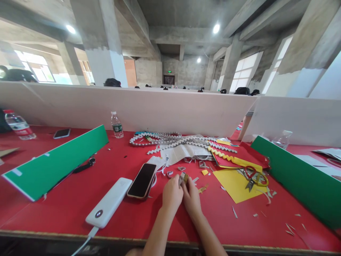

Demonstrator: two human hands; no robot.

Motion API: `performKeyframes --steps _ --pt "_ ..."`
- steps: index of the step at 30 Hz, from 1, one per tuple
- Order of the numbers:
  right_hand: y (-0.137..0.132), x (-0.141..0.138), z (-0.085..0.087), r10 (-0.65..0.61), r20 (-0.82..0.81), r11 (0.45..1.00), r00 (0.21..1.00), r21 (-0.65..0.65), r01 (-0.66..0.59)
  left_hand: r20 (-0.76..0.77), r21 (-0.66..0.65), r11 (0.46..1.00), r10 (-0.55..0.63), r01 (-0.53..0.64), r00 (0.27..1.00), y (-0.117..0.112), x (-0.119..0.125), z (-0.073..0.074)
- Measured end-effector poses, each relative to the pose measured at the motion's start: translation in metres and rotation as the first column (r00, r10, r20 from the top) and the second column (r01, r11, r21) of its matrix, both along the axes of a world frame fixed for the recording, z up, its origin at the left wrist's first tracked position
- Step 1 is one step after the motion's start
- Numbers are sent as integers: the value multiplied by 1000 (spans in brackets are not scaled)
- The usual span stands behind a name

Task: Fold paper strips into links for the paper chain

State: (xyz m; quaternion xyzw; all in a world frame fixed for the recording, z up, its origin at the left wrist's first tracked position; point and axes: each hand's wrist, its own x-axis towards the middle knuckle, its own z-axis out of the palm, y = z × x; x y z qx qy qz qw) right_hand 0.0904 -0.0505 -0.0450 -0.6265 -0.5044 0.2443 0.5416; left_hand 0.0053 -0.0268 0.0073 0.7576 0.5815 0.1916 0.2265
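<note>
**Both hands pinched on a small folded paper piece at the near edge**

Concrete pillars and white partition boards close off the far edge of the red table, and two green boards slant in from the left and right edges, so the working room is a wedge that widens toward the far edge. Along that far side lies a long zigzag paper chain, probably pushed back to keep the middle free. A yellow sheet sits right of centre with scissors on its far edge, within easy reach. A white power bank and a dark phone lie left of the hands, near the front edge. The left hand and right hand meet close together, fingers curled narrow around a small folded paper strip, held just above the table. Paper scraps dot the bare red to the right.
</note>
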Motion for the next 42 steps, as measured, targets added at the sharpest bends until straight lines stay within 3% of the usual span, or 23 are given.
performKeyframes --steps 4,7,10,12,14,17,21,27,33,38,42 --pt "-7 -10 9 44 -8 993 999 -111 -45 49 -27 999 44 -43 998 3 -5 -4" --pt "-13 -7 25 121 3 991 993 -65 -121 167 -4 998 64 -64 984 4 -9 -1" --pt "-16 1 38 168 -14 986 986 -15 -169 369 -10 997 79 -80 926 6 -9 3" --pt "-15 6 43 168 -40 986 985 21 -167 544 -46 998 68 -51 836 9 -8 5" --pt "-12 9 45 169 -83 985 982 45 -166 713 -90 996 62 4 699 12 -7 6" --pt "-8 11 49 165 -152 985 974 81 -154 852 -182 981 123 67 509 14 -5 9" --pt "-5 10 54 139 -171 986 975 114 -121 896 -235 969 184 79 404 15 -8 16" --pt "-3 16 53 158 -150 978 976 159 -134 902 -240 959 164 148 400 14 -12 21" --pt "2 22 43 195 -341 977 920 151 -151 885 -263 955 183 136 428 16 -12 18" --pt "6 14 40 92 -364 987 927 155 -37 887 -261 960 195 105 419 16 -5 12" --pt "1 0 47 31 -266 991 963 137 6 865 -166 984 117 58 488 11 2 7"
